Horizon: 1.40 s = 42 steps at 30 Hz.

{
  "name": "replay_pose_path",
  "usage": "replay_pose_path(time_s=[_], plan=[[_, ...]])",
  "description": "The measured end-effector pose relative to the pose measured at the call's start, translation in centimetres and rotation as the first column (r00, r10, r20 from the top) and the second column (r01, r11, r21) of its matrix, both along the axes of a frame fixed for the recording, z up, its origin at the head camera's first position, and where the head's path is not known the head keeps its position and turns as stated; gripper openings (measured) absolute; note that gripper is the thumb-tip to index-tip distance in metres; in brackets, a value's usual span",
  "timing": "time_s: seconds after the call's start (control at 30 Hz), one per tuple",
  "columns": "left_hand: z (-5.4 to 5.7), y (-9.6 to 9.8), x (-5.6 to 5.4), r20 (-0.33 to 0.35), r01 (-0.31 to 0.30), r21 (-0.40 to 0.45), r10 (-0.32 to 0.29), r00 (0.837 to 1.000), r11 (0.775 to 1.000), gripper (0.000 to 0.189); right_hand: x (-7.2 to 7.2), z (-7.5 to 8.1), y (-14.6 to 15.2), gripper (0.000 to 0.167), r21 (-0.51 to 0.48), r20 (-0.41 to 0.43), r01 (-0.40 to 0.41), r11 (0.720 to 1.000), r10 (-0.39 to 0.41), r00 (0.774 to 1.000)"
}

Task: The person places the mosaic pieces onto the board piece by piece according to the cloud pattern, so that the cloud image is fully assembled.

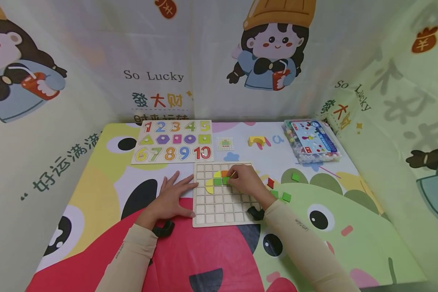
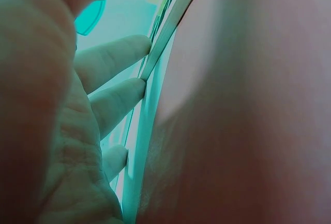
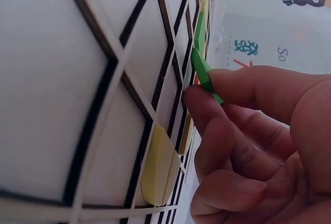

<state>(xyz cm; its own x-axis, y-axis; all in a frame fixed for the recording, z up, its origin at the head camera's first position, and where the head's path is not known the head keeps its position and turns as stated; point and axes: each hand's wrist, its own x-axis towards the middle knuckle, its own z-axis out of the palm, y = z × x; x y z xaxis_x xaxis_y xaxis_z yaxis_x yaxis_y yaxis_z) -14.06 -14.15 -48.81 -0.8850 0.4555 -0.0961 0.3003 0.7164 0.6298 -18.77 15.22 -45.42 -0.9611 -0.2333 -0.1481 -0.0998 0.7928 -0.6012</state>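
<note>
As the left hand (image 1: 171, 200) lies spread with its fingertips at the left edge of the pale wooden grid board (image 1: 219, 209), seemingly steadying it, all the action is with the right hand (image 1: 246, 178)! Thumb and forefinger pinch a thin green square tile (image 3: 203, 73), tilted over the board's upper part, right next to a flat green tile (image 1: 217, 182) sitting in its cell. A yellow curved tile (image 1: 209, 186) lies just left of that one, and an orange tile (image 1: 224, 173) shows above the pinch. It looks like the placing step, mid-pattern, and what it calls for now, I'd judge, is a small one: line the edges up with the cell, tip the tile flat, let go without nudging its neighbour. Plenty in reserve, too: a red tile (image 1: 270, 183) and three loose green tiles (image 1: 286, 197) wait on the tabletop (image 1: 314, 251), right of the board, while a small printed grid card (image 1: 225, 144), perhaps the pattern guide, lies beyond it.
</note>
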Motion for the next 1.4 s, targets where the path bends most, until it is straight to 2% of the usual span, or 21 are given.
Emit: replay_pose_path(time_s=[0.5, 0.77, 1.03, 1.2, 1.4], plan=[[0.1, 0.1, 0.1, 0.005, -0.003, -0.001, 0.003, 1.000, 1.000, 0.101, 0.2, -0.1, -0.6, 0.009, 0.098, -0.021, -0.002, 0.995, 0.004, 1.000], [0.2, 0.2, 0.0, -0.004, -0.005, -0.004, 0.005, 1.000, 1.000, 0.102, 0.2, -0.3, -0.5, 0.013, 0.109, -0.047, -0.022, 0.994, 0.027, 0.999], [0.0, 0.1, 0.0, -0.008, -0.007, -0.001, 0.007, 1.000, 1.000, 0.101, 0.5, -0.1, -0.7, 0.012, 0.141, -0.059, 0.001, 0.990, 0.007, 0.998], [-0.1, 0.2, 0.0, -0.002, -0.004, 0.003, 0.004, 1.000, 1.000, 0.101, 1.3, 1.1, 0.8, 0.014, 0.088, -0.065, -0.003, 0.996, 0.008, 0.998], [-0.1, 0.2, 0.0, -0.005, -0.001, 0.001, 0.001, 1.000, 1.000, 0.102, 2.6, 2.1, 5.1, 0.018, -0.025, -0.111, 0.022, 0.999, -0.025, 0.993]])
